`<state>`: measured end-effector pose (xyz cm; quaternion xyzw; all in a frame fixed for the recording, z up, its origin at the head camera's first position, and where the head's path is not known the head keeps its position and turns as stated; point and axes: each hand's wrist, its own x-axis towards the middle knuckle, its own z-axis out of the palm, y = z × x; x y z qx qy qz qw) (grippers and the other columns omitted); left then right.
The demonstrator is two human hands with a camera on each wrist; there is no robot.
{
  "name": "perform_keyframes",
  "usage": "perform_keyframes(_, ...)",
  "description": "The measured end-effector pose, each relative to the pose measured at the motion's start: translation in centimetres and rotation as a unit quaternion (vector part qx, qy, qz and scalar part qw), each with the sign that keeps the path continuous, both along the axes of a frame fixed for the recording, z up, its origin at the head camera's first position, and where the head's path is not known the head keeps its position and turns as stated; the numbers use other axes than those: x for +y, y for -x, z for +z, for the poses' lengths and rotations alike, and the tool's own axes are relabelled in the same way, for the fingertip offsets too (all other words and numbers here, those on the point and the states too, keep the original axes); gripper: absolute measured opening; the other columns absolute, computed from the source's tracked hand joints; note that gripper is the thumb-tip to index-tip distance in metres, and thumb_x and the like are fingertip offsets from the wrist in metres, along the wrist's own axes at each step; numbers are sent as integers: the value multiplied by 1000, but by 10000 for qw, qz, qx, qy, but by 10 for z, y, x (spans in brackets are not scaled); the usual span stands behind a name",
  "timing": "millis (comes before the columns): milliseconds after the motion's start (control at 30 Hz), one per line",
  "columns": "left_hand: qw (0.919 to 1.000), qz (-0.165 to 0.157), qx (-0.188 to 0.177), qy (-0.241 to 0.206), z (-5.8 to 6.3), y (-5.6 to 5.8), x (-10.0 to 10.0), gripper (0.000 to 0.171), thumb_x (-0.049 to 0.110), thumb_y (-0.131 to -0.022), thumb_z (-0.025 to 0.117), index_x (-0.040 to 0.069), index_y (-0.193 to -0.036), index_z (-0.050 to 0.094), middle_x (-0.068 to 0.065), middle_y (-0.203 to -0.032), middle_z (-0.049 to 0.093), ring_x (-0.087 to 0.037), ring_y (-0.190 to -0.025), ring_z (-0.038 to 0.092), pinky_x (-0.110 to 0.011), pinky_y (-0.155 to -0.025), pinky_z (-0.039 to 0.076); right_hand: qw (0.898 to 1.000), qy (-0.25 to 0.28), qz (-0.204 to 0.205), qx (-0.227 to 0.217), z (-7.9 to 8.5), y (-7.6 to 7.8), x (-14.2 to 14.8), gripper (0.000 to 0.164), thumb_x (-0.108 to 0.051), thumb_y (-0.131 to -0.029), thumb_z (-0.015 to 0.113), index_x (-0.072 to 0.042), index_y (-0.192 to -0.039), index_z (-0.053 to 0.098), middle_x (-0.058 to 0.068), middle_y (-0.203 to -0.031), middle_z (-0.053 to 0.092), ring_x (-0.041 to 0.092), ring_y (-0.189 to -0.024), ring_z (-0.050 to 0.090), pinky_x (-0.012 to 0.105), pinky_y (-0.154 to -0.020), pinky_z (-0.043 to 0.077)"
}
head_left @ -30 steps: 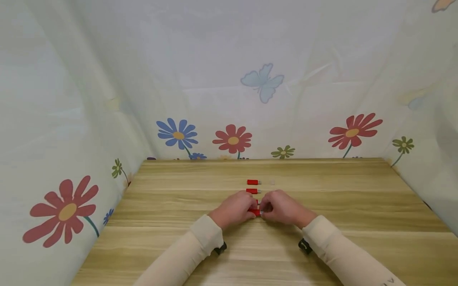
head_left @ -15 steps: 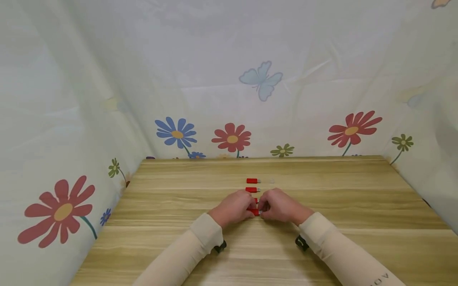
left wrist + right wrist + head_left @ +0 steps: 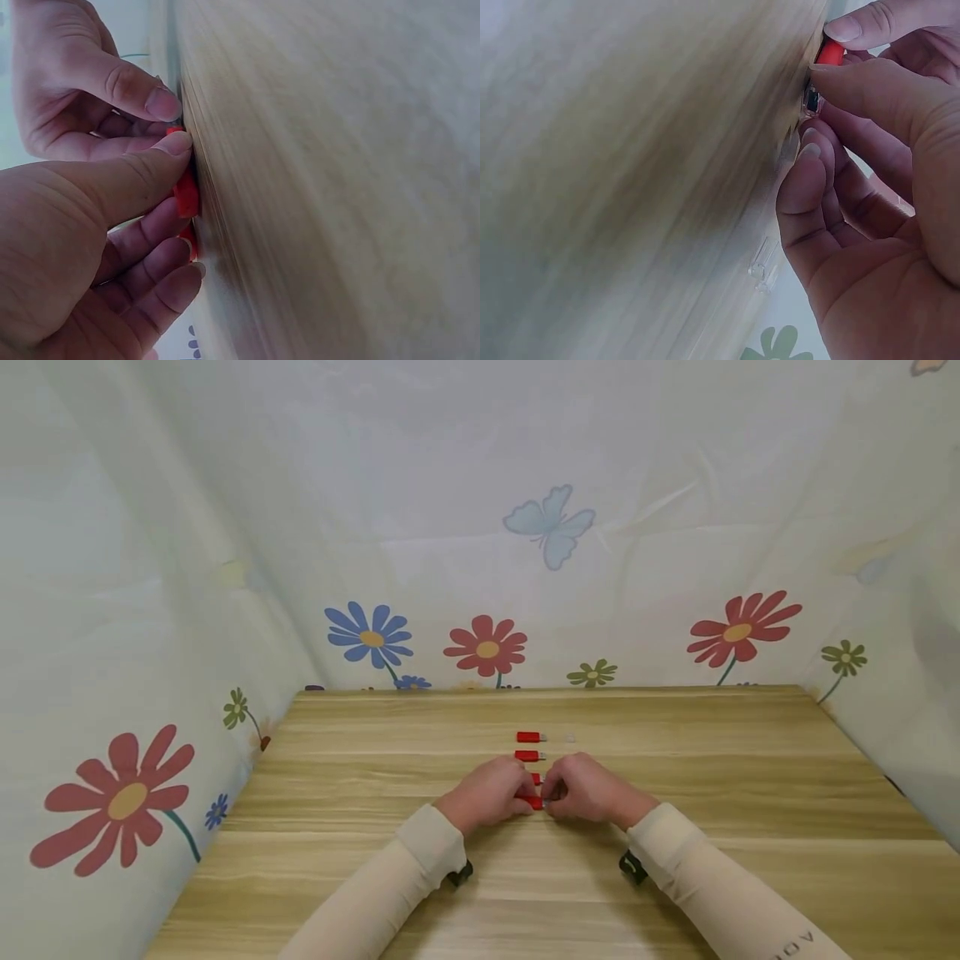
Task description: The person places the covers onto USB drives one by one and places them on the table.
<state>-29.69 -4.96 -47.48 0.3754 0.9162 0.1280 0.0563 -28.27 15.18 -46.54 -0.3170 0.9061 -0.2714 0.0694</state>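
Note:
Several red USB flash drives lie in a column on the wooden table. At the near end, my left hand (image 3: 487, 793) pinches the body of one USB flash drive (image 3: 187, 196) between thumb and fingers. My right hand (image 3: 592, 789) meets it from the other side, thumb and fingers pinching a clear cap (image 3: 811, 105) around the drive's plug. Just behind, another red drive (image 3: 535, 778) is partly covered by the left fingers. Beyond the hands, two more drives, the farthest one (image 3: 528, 737) and its neighbour (image 3: 527, 756), show bare metal plugs pointing right.
A loose clear cap (image 3: 570, 738) lies right of the farthest drive; the right wrist view shows a clear cap (image 3: 763, 264) on the wood past the curled fingers. The wooden table (image 3: 375, 727) ends at a flower-printed curtain (image 3: 630, 560) along the back and sides.
Both hands stay at the nearest drive and its cap, with hardly any movement. The right forearm has come very slightly inward, and the head view has shifted a little.

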Motion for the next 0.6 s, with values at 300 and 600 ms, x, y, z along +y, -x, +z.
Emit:
perform_keyframes(300,9991,-64,344,220,0,2,0,12,30,-89,81,18,-91,80,12,-77,69,-4,-72,54,-18,-69,47,10000,19,39,21,1,1,0,4,-4,-84,78,-8,-86,77,-3,-79,72,2,-69,58,20,-65,51)
perform_keyframes(600,9996,92,219,139,0,1,-3,21,38,-87,82,17,-90,77,11,-75,62,-7,-71,52,-19,-68,46,10000,31,8,90,1,1,2,6,-5,-83,79,-6,-88,77,-2,-80,71,4,-69,59,20,-66,52)
